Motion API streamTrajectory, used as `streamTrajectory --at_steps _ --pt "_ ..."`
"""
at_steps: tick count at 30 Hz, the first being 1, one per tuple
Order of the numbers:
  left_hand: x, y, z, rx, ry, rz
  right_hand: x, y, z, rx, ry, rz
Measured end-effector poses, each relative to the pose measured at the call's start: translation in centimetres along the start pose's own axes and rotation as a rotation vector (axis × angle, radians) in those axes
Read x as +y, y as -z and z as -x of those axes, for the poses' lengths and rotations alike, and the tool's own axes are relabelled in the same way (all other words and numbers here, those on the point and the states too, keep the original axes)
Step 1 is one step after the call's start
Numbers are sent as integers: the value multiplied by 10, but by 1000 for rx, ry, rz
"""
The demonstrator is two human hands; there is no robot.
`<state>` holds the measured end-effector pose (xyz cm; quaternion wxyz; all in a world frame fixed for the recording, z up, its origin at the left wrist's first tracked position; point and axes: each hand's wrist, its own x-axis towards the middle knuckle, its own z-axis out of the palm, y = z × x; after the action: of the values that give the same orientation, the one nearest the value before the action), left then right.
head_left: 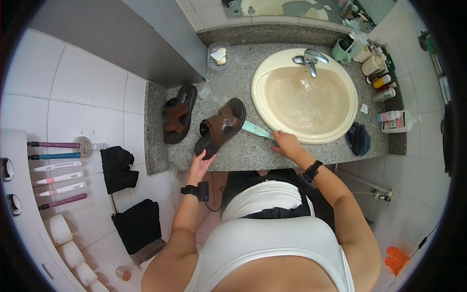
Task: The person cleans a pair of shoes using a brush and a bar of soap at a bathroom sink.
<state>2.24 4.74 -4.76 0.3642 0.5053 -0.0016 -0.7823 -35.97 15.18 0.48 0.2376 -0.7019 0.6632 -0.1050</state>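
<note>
One brown sandal [221, 127] is lying on the granite counter [258, 158], between its mate [180, 114] and the sink [258, 92]. The left hand [198, 168] is pinching its near end, while the right hand [288, 145] is gripping a pale teal tool [258, 130], whose far end is hiding by the sandal. Looks like the step is steadying and working the sandal, so the next move is calling for a firm left grip. Container-wise, a clear dish [213, 63] is holding soap pieces [219, 54] and a green cup [339, 54] is holding something dark-topped

White-tiled walls [87, 80], grey granite counter [238, 73]
</note>
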Motion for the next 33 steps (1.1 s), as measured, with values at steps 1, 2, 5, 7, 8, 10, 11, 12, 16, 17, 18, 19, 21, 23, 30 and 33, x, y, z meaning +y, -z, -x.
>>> streamTrajectory --at_steps 1,2,5,7,8,10,11,12,16,17,18,19,21,23,30,33 --pt "0 0 1 -3 -7 -3 1 -6 -5 -9 -33 69" --pt "-2 -1 1 -48 -14 -19 5 -11 -6 -2 -29 68" --pt "0 -13 12 -63 -57 -175 19 -23 3 -205 -97 196" --pt "-2 -23 22 90 -149 -500 25 -12 21 -114 -35 53" --pt "1 -20 20 91 -152 -496 28 -2 32 -114 -30 55" --pt "9 -10 14 267 -59 -887 34 26 53 -28 -75 -47" --pt "10 -6 14 263 -57 -884 41 39 61 -29 -78 -42" --pt "10 -9 16 261 -62 -1102 48 51 72 45 -171 -59" --pt "20 -11 17 326 -157 -1837 96 78 71 65 -387 -98" --pt "19 -21 19 284 -146 -1856 116 73 66 87 -401 -110" --pt "19 -36 25 330 -178 -2034 138 66 61 111 -416 -121" --pt "20 -43 29 399 -220 -2200 148 65 50 93 -434 -83" --pt "20 -39 28 396 -226 -2228 166 60 29 79 -457 -40" --pt "19 -41 28 408 -217 -2271 189 41 14 -39 -472 26" --pt "13 -56 42 487 -313 -2140 244 4 -29 -551 -437 117" --pt "12 -64 44 534 -222 -2184 257 -16 -38 -281 -299 381"
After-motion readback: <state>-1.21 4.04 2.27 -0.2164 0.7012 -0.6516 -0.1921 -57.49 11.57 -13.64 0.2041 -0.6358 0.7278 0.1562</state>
